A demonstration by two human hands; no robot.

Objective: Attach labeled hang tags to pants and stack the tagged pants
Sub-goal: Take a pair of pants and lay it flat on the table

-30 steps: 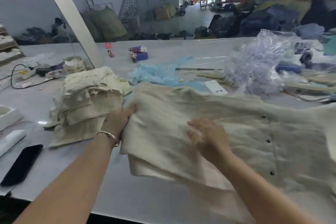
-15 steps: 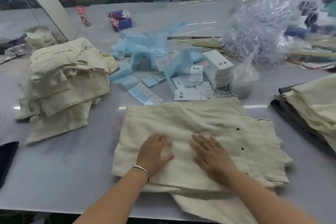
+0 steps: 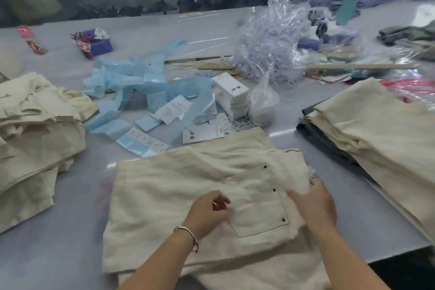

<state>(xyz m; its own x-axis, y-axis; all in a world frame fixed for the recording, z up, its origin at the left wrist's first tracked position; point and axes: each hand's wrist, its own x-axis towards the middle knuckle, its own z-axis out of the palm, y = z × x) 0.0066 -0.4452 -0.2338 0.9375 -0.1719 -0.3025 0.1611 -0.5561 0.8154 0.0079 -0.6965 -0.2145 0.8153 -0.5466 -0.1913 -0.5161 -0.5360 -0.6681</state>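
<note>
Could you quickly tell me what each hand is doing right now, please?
Left hand: fingers loosely curled, resting on the pants, holding nothing.
Right hand: fingers gripping the pants fabric at its right edge.

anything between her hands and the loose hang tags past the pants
Nothing visible. The loose hang tags lie just beyond the far edge of the folded pants, with only flat cloth between them and the left hand and right hand.

Pants (image 3: 179, 200) waist blurred at right hand (image 3: 310, 205); grip unclear.
</note>
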